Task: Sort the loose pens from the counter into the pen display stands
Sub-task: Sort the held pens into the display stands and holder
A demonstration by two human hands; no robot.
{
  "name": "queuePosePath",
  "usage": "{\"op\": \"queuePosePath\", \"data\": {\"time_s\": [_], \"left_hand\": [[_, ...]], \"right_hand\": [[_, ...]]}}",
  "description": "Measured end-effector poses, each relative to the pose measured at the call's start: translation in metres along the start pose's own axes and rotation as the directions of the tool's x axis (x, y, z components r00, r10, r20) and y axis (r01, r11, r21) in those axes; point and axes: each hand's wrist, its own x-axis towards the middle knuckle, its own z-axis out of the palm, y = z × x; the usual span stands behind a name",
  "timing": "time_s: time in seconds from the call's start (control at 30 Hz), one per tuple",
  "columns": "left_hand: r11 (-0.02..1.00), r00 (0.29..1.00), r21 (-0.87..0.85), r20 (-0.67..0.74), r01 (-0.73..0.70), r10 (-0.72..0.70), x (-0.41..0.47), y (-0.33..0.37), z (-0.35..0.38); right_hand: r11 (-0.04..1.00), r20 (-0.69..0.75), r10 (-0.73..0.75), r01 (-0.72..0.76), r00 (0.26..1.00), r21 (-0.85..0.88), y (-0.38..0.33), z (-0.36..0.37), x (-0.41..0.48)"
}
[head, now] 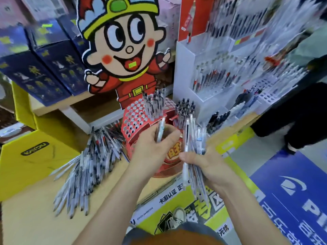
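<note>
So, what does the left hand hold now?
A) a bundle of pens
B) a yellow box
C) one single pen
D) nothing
C: the left hand pinches one pen above the red stand, while the right hand grips the bundle of pens.

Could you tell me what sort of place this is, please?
Most likely a stationery shop: tiered white display racks full of pens, a red cartoon-character pen stand, and stacked boxed merchandise.
</note>
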Motion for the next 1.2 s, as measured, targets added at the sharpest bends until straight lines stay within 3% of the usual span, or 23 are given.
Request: {"op": "queuePosePath", "data": {"time_s": [0.23,0.3,0.53,0.7,0.87,1.0,1.2], "left_hand": [[0.998,0.998,0.007,-0.008,0.059,-0.059,0.018,0.007,0.022],[0.994,0.994,-0.022,-0.025,0.109,-0.110,0.020,0.007,0.019],[0.888,0.976,-0.412,0.014,0.205,-0.219,0.034,0.005,0.006],[0.826,0.977,-0.522,0.102,0.215,-0.190,0.038,0.015,0.012],[0.717,0.981,-0.670,0.147,0.193,-0.126,0.041,0.023,0.014],[0.652,0.974,-0.727,0.207,0.217,-0.092,0.048,0.033,0.027],[0.680,0.983,-0.716,0.182,0.159,-0.038,0.062,0.044,0.061]], "right_hand": [[0.991,0.115,0.018,-0.002,0.993,-0.134,-0.007,-0.023,0.005],[0.995,0.152,0.023,-0.007,0.988,-0.102,-0.007,-0.023,0.005],[0.990,0.147,0.014,-0.035,0.989,0.139,-0.010,-0.013,0.008],[0.996,0.046,-0.089,0.089,0.995,0.021,-0.006,0.006,0.010],[0.976,-0.019,-0.182,0.183,0.983,0.118,-0.010,0.005,0.011],[0.971,-0.076,-0.152,0.163,0.985,0.173,-0.014,-0.004,0.007],[0.989,-0.077,-0.139,0.143,0.987,0.049,-0.032,-0.035,0.008]]}}
